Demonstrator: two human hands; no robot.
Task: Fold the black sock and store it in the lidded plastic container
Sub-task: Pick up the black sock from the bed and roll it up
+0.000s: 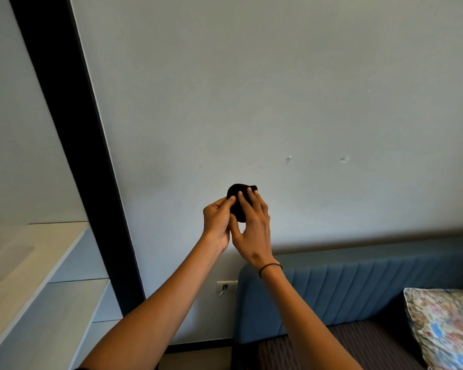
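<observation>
The black sock [238, 190] is bunched into a small round bundle, held up in the air in front of the pale wall. My left hand [216, 222] grips its left side with thumb and fingers. My right hand [253, 225] wraps its fingers over the front of the bundle and hides its lower part. A black band circles my right wrist. At the far left, a clear plastic container [3, 260] with its lid on lies blurred on the white shelf top.
A white shelf unit [54, 263] stands at the left beside a black vertical panel [72, 145]. A blue padded headboard [358, 292] and a floral pillow [447, 327] on a bed are at the lower right. A wall socket [226, 286] sits low on the wall.
</observation>
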